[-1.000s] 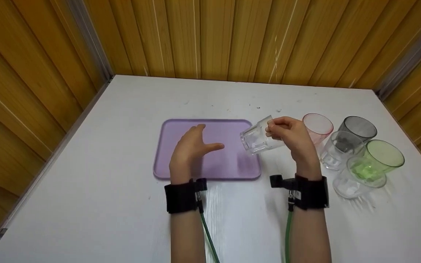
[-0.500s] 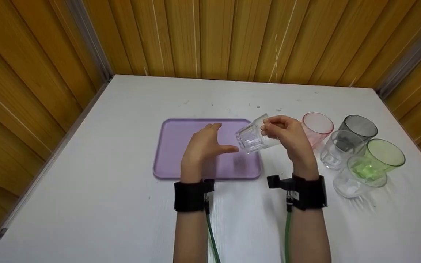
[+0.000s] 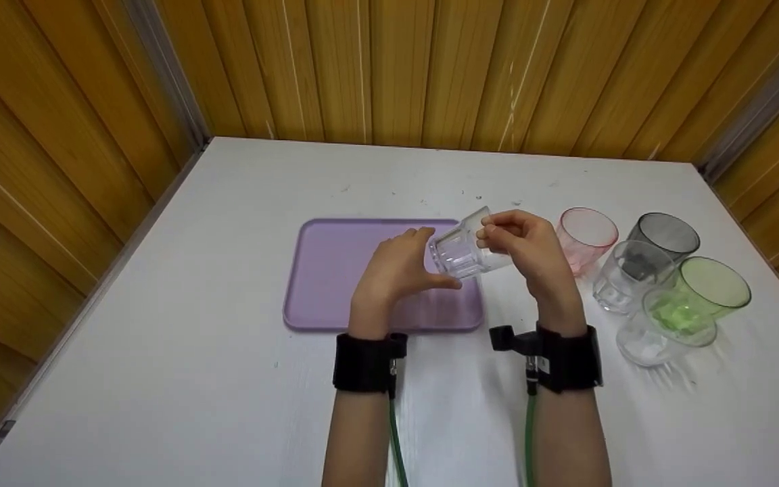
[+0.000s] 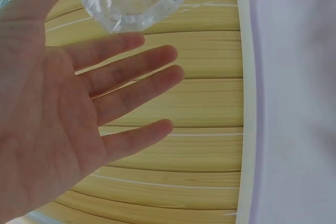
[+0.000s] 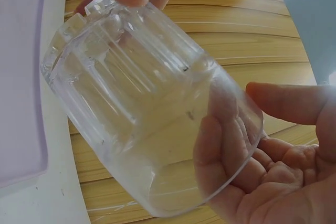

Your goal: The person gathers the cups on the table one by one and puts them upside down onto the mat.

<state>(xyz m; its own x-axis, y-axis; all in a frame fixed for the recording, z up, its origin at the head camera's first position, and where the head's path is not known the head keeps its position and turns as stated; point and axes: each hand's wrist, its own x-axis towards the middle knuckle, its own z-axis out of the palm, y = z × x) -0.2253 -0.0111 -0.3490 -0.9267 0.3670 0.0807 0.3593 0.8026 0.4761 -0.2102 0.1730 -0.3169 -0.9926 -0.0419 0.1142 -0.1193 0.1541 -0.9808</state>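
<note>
1. Right hand (image 3: 537,253): grip's pinching a clear glass (image 3: 458,253) near its rim. The glass is tipped over, base pointing at the desk's (image 3: 193,338) left edge.
2. That glass is up in the air, looks to be over the right end of the purple tray (image 3: 335,270), which sits mid-desk, left to right.
3. Left hand (image 3: 397,267): grip's spread, fingers straight, thumb out, just beside the base. Can't tell if it's touching.
4. Over by the desk's right edge: pink glass (image 3: 587,237), gray glass (image 3: 667,232), green glass (image 3: 715,287), plus one see-through cup (image 3: 608,292) and a second see-through cup (image 3: 641,341) closest to the near edge.
</note>
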